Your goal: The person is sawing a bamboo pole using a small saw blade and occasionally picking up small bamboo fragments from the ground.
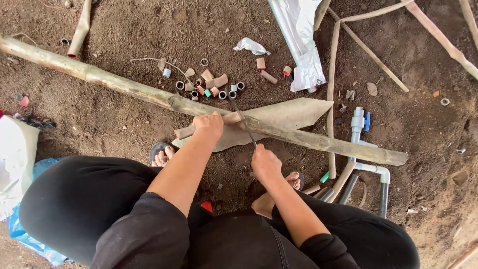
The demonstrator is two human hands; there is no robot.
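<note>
My left hand (pixel 208 125) presses a short brown pipe piece (pixel 185 132) down onto a long bamboo pole (pixel 124 87) that lies across the dirt. My right hand (pixel 265 162) grips the handle end of a thin saw blade (pixel 242 121), whose blade runs up and left across the pipe piece close to my left hand. A pale, pointed sheath leaf (pixel 294 112) lies under the pole at that spot. Both my knees in black trousers fill the lower frame, with sandalled feet below the pole.
Several cut pipe rings and stubs (pixel 211 84) lie on the dirt beyond the pole. White pipe fittings with a blue valve (pixel 359 122) sit right. Silver foil wrap (pixel 301 35) lies at top. White and blue plastic bags (pixel 15 159) lie left. Long strips cross the upper right.
</note>
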